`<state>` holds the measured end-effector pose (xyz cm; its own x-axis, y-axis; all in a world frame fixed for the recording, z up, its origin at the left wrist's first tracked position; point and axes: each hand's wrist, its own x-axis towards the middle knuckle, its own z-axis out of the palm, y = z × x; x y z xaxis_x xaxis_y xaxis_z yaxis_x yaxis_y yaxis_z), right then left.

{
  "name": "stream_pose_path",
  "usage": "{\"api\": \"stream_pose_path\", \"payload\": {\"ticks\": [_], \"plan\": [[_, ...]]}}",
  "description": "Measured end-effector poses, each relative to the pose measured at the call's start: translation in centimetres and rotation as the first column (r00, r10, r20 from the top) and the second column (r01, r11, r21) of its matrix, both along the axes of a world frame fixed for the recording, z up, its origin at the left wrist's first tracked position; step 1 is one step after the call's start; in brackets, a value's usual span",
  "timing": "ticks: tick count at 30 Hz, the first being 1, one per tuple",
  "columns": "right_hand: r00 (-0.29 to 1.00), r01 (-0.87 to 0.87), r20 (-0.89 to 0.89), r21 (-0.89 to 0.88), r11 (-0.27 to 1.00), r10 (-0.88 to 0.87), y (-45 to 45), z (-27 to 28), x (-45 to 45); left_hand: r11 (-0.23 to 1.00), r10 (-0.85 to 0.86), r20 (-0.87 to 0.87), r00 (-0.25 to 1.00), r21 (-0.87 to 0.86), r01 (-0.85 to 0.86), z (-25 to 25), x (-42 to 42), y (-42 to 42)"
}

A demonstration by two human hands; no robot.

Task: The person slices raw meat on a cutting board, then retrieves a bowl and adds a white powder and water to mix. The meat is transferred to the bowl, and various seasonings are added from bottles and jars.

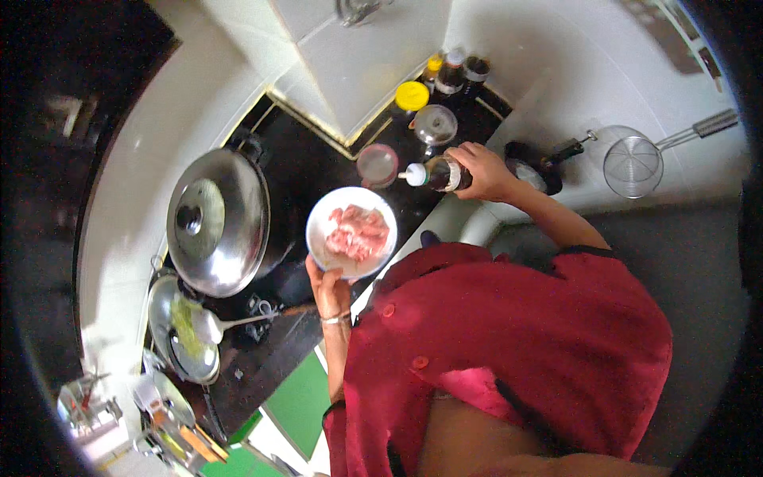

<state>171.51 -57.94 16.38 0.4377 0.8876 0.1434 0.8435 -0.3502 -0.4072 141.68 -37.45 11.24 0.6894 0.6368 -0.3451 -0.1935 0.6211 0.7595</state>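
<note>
My left hand [329, 287] supports a white bowl [320, 253] from its near side, the fingers under the rim. Pieces of raw pink meat [357, 231] lie inside the bowl. In my right hand [484, 173] is a bottle of dark liquid [441, 173], gripped around its base end. The bottle is tipped on its side, its white nozzle cap [415, 174] pointing left, above and to the right of the bowl in the picture. I cannot see any liquid leaving the nozzle. Close to that nozzle stands a round container with a pinkish rim [377, 164].
Several bottles [451, 73] and a yellow-lidded jar [412, 96] stand in the counter corner beside a clear-lidded container [436, 125]. Leftward are a large domed lid [217, 223] and a pan [189, 343] with a metal ladle [210, 327]. A wire strainer [633, 167] hangs on the right wall.
</note>
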Motion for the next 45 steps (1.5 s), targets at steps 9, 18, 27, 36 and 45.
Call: {"api": "stream_pose_path", "payload": {"ticks": [9,18,27,36,45], "plan": [[0.924,-0.306,0.169,-0.219,0.927,0.344,4.0,2.7,-3.0,0.999,0.023,0.012,1.0,0.033,-0.023,-0.1,-1.5,-0.5],[0.856,-0.316,0.317,-0.304,0.899,0.408,5.4,5.2,-3.3,0.999,0.039,0.045,0.998,-0.034,-0.037,0.4,-1.2,-1.2],[0.81,-0.392,0.374,-0.227,0.892,0.451,6.0,6.0,-4.3,0.999,0.021,0.044,0.999,-0.03,-0.019,-0.1,-1.0,-1.2],[0.779,-0.372,0.427,-0.275,0.886,0.459,5.4,6.7,-2.6,0.998,0.019,0.065,0.998,-0.057,-0.015,-0.4,-1.2,-1.2],[0.768,-0.372,0.473,-0.221,0.902,0.432,6.8,7.5,-3.5,0.997,-0.001,0.075,0.997,-0.072,0.006,-0.4,-0.7,-1.4]]}}
